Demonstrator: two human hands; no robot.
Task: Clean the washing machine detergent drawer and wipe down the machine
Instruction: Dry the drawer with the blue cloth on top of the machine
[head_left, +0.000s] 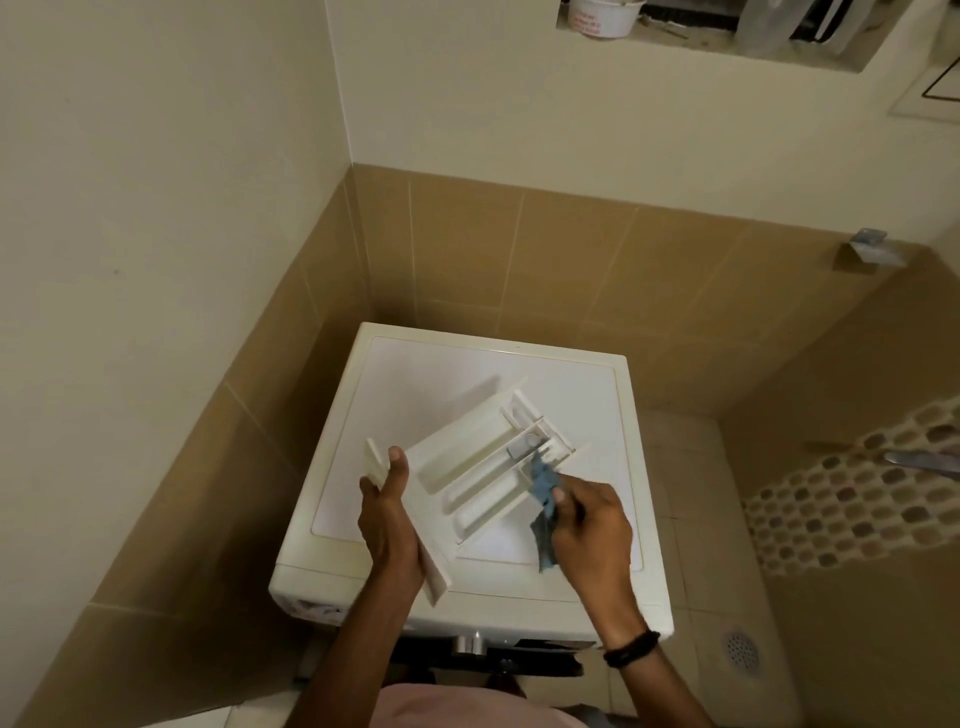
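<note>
The white detergent drawer (478, 462) is out of the machine and lies slantwise on top of the white washing machine (582, 395). My left hand (387, 519) grips the drawer's front panel, thumb on its inner side. My right hand (592, 525) pinches a small blue cloth (543, 488) and presses its upper end into the right-hand compartment of the drawer; the rest of the cloth hangs below my fingers. A grey insert sits in the middle compartment.
The machine stands in a corner with tan tiled walls behind and to the left. A floor drain (742, 649) lies on the tiles to the right. A wall niche (675, 31) with a white tub is high above. A metal fitting (872, 248) juts from the right wall.
</note>
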